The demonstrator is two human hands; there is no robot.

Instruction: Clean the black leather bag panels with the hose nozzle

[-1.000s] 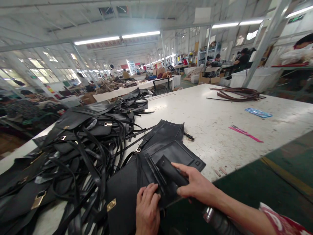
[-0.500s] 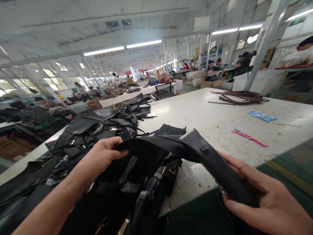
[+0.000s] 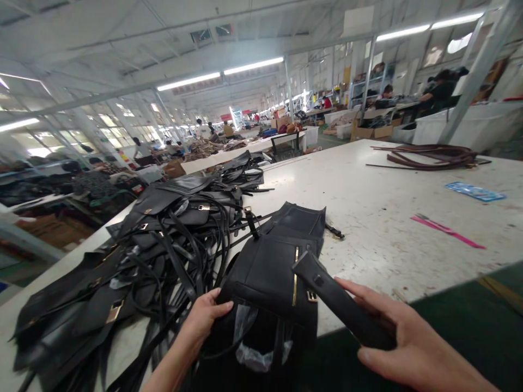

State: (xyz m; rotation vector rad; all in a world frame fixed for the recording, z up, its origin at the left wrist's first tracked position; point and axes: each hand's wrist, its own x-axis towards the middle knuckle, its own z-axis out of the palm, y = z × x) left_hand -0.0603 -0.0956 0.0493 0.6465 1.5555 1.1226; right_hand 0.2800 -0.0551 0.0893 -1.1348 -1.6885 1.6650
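Observation:
A black leather bag (image 3: 265, 272) lies near the table's edge, with a gold zip and a small buckle on its face. My left hand (image 3: 206, 313) is closed on its near left edge, thumb on top. Clear plastic wrap (image 3: 253, 354) hangs at the bag's near side. My right hand (image 3: 402, 332) is wrapped round a long black leather piece (image 3: 343, 305) with a small slot near its far end. That end overlaps the bag beside the zip; whether the two are joined I cannot tell.
More black leather bags and straps (image 3: 175, 218) are heaped on the left of the white table (image 3: 347, 185). Brown straps (image 3: 433, 155), a blue packet (image 3: 476, 191) and a pink-handled tool (image 3: 447, 231) lie on the right. Several people work farther back.
The bag's open, dark inside was towards me; now its zipped face shows and it lies flatter on the table. My left hand has moved right and down. My right hand keeps the leather piece.

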